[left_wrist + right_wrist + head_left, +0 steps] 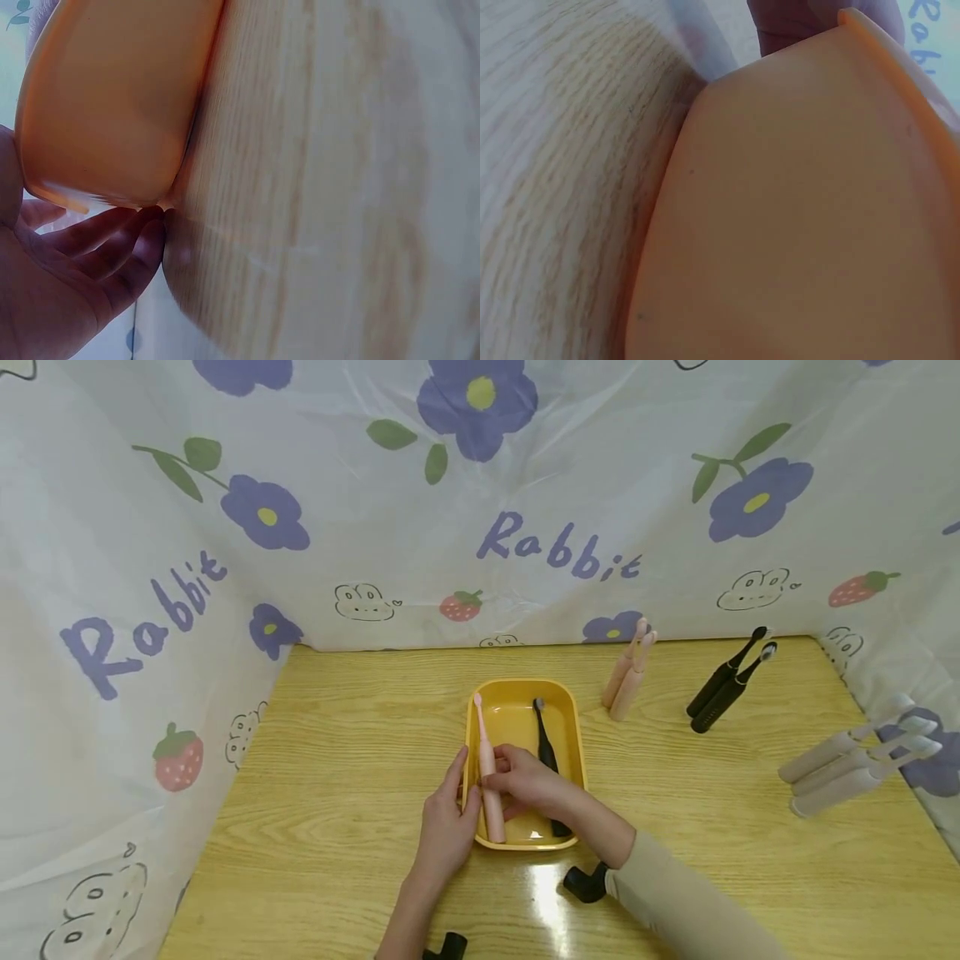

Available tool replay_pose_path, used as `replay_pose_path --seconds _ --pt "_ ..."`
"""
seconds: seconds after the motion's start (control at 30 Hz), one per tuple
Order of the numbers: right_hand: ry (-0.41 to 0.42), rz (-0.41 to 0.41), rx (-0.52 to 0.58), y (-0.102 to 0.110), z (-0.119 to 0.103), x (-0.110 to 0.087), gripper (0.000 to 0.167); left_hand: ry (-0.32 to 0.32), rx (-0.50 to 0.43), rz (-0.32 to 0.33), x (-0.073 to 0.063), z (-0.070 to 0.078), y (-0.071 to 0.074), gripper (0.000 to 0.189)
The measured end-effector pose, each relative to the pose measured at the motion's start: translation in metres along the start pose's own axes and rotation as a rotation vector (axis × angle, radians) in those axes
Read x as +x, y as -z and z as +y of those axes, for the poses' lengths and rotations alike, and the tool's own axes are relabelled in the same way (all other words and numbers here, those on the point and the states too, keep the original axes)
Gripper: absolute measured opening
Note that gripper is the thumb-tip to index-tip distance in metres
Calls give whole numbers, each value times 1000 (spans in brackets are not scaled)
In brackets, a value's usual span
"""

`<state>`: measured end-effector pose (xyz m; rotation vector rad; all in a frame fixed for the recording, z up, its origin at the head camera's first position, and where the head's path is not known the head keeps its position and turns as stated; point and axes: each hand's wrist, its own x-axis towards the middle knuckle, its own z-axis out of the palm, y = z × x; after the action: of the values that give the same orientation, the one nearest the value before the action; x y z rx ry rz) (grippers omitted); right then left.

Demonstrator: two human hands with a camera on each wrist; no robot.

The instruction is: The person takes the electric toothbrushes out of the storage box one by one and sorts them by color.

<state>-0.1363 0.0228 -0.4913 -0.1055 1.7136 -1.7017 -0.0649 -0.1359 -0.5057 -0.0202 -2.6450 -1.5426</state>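
Note:
A yellow tray [513, 724] lies on the table, in the middle of the head view. Along its left side is a pink electric toothbrush [492, 814], brush head toward the far rim. My right hand [534, 781] reaches into the tray and pinches the handle of this toothbrush. At the left rim my left hand [444, 827] holds the tray, thumb at the rim and fingers against the outer wall, as the left wrist view shows of the hand [82, 277]. A black electric toothbrush [545, 745] lies at the tray's right, partly hidden by my right hand.
Right of the tray stand two pink toothbrushes [624, 687], then two black ones [722, 695], and several white ones [832, 768] at the table's right edge. A patterned cloth [405, 543] hangs behind the wooden table [337, 760]. Black wrist-mounted parts [585, 885] show near both wrists.

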Motion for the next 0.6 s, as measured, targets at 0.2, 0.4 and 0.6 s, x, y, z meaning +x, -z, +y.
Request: replay_pose_path --seconds 0.2,0.4,0.6 --pt "36 10 11 5 -4 -5 50 9 -1 -5 1 -1 0 60" --pt "86 30 26 14 -17 -20 50 15 0 -6 1 -3 0 59" --pt "169 67 -4 30 -33 -44 51 -13 11 11 1 -3 -2 59"
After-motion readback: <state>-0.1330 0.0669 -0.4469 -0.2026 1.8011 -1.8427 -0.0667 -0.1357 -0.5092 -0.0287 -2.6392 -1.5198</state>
